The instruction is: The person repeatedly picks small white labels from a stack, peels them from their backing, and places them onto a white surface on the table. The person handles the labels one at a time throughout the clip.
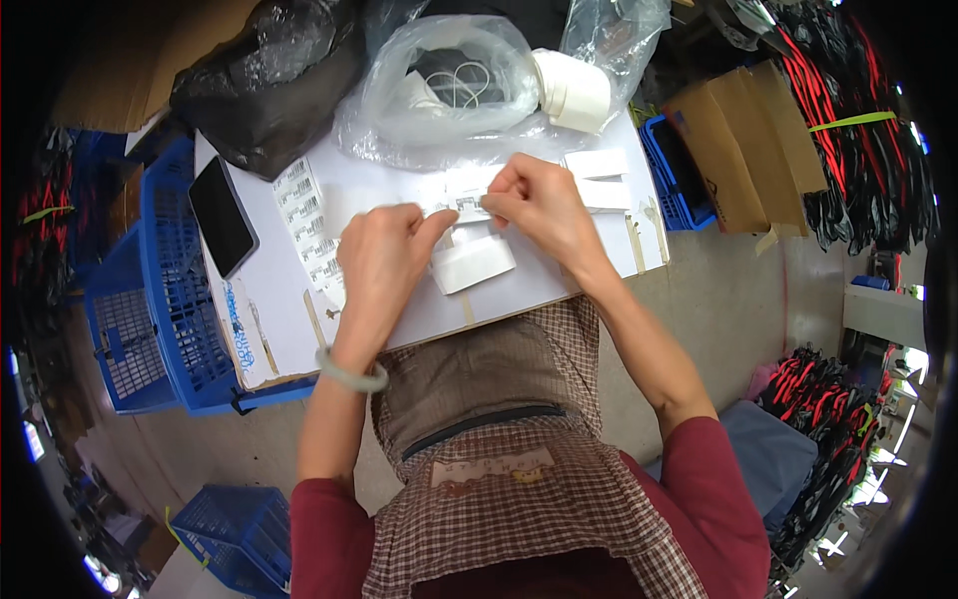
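Observation:
Between my hands a small white box (469,186) lies on the white tabletop, with a printed label (468,204) on its near part. My left hand (383,250) is at the label's left end, fingers curled and slightly blurred, thumb pointing at it. At the right end, my right hand (544,207) has thumb and forefinger pinched together; what they hold is hidden. Just nearer to me sits another plain white box (473,264). A sheet of barcode stickers (300,212) lies left of my left hand.
A black phone (223,218) lies at the table's left edge. Along the back are a black plastic bag (267,95), a clear bag (389,125) with white cables, and a white roll (574,92). More white boxes (599,195) lie right. Blue crates (185,290) and a carton (743,150) flank the table.

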